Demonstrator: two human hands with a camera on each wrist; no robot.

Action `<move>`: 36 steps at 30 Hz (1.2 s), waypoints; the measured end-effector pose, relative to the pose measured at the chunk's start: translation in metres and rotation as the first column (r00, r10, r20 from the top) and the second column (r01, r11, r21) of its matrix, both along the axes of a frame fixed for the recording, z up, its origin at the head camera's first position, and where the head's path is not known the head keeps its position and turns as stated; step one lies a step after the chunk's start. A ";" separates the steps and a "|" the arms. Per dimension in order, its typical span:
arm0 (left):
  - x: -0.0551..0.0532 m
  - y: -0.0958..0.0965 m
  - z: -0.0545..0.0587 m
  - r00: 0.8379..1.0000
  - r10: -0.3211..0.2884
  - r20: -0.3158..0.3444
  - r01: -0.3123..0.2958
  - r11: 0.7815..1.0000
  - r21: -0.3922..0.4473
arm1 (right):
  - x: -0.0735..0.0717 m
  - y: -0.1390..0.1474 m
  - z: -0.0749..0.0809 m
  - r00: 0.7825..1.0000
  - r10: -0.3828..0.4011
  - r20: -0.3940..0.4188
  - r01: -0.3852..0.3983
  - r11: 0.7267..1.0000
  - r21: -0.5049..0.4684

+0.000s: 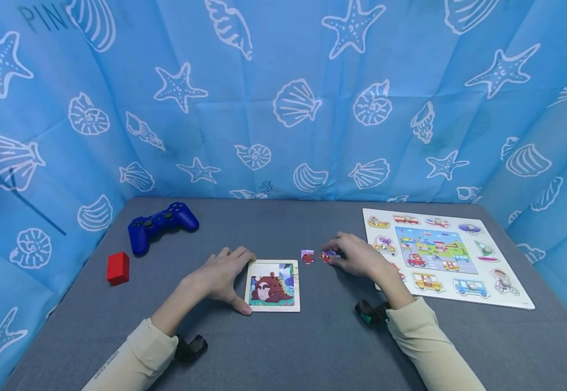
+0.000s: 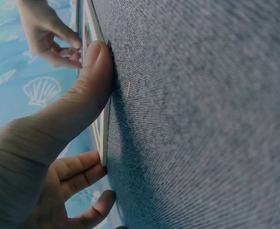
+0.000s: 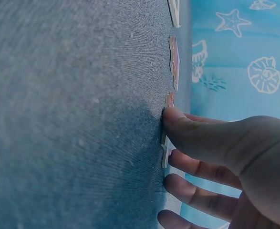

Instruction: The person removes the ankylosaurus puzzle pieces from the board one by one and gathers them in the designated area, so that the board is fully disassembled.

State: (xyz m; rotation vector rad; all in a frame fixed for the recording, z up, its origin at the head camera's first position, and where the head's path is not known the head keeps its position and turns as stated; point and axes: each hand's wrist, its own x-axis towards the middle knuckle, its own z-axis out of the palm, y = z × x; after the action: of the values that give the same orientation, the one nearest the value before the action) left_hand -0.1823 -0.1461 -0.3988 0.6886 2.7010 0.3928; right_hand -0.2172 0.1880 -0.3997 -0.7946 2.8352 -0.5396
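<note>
A small square wooden jigsaw tray (image 1: 296, 288) lies on the table, showing a reddish-brown spiny animal; its upper left part is bare. Across its left side, my left hand (image 1: 220, 277) holds it, thumb at the near corner and fingers at the far one. In the left wrist view the thumb presses against the tray's edge (image 2: 104, 138). My right hand (image 1: 358, 258) pinches a jigsaw piece (image 1: 324, 256) low at the table, partly hidden by the fingers. Between that hand and the tray lies another jigsaw piece (image 1: 307, 257), flat and untouched.
At the right, partly behind my right forearm, is a white vehicle puzzle board (image 1: 517, 298). A blue game controller (image 1: 158, 220) and a red block (image 1: 118, 268) sit at the left. A blue shell-patterned curtain (image 1: 263, 125) borders the grey table's back and sides.
</note>
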 end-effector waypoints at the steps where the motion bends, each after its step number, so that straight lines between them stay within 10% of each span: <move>1: 0.000 0.000 0.000 1.000 0.000 0.000 0.000 1.000 0.001 | 0.000 0.000 0.000 1.000 0.001 -0.001 -0.001 1.000 -0.001; 36: 0.001 0.000 -0.001 1.000 0.006 0.006 -0.006 1.000 -0.004 | 0.009 -0.014 0.011 0.996 -0.063 -0.056 0.063 0.998 0.005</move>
State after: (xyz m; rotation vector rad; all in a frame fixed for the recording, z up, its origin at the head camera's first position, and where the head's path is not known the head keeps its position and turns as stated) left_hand -0.1817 -0.1463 -0.3995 0.6773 2.6985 0.3901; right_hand -0.2077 0.1741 -0.3892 -0.7326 2.9200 -0.5249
